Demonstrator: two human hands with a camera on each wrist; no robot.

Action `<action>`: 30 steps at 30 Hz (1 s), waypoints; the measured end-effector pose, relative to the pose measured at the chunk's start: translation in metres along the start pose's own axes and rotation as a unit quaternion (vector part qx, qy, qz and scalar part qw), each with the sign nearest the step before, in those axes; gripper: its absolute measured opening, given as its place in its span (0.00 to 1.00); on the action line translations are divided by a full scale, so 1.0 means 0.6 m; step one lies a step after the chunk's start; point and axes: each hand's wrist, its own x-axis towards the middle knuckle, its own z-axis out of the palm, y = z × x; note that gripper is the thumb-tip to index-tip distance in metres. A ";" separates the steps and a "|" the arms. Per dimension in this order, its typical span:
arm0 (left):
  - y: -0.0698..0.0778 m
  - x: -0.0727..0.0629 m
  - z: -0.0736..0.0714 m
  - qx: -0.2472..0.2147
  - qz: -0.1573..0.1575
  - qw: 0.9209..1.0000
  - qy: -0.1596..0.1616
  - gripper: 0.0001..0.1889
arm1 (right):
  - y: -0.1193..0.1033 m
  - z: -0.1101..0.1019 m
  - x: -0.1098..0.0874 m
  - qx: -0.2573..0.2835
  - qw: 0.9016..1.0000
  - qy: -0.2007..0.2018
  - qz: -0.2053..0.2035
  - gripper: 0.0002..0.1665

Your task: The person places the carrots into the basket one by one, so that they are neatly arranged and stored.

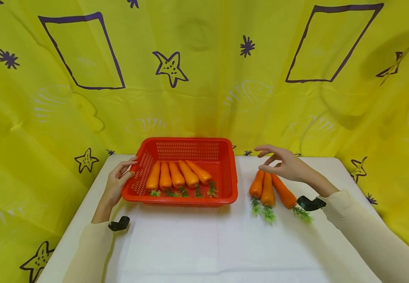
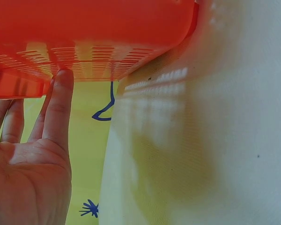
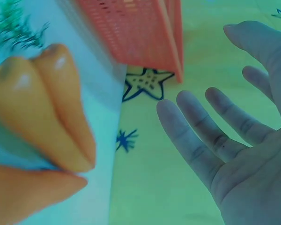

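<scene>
Head: five carrots (image 1: 176, 175) lie side by side in the red basket (image 1: 179, 201), three loose carrots (image 1: 268, 192) on the table (image 1: 225, 243). Left wrist: left grip (image 2: 33, 173) touches the basket straight-fingered, probably steadying it. Right wrist: right grip (image 3: 253, 164) is empty, fingers relaxed.

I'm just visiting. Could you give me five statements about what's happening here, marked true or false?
1. Five carrots lie in the red basket. True.
2. The person's right hand is gripping a carrot. False: the right hand holds nothing; the right wrist view shows its fingers apart from the loose carrots.
3. The person's left hand touches the basket's left side. True.
4. The loose carrots lie left of the basket. False: they lie on the white table, to its right.
5. Three carrots lie outside the basket. True.
</scene>
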 end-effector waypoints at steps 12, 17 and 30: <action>0.002 0.001 -0.001 0.003 -0.004 1.000 -0.001 0.18 | 0.055 -0.008 -0.055 0.045 0.997 0.025 0.050 0.34; 0.005 0.000 0.000 -0.003 -0.004 1.000 -0.001 0.17 | 0.088 -0.013 -0.071 0.068 0.992 0.011 0.110 0.34; 0.006 -0.001 0.000 -0.008 -0.006 1.000 -0.003 0.17 | 0.136 -0.004 -0.097 0.129 0.966 -0.104 0.197 0.40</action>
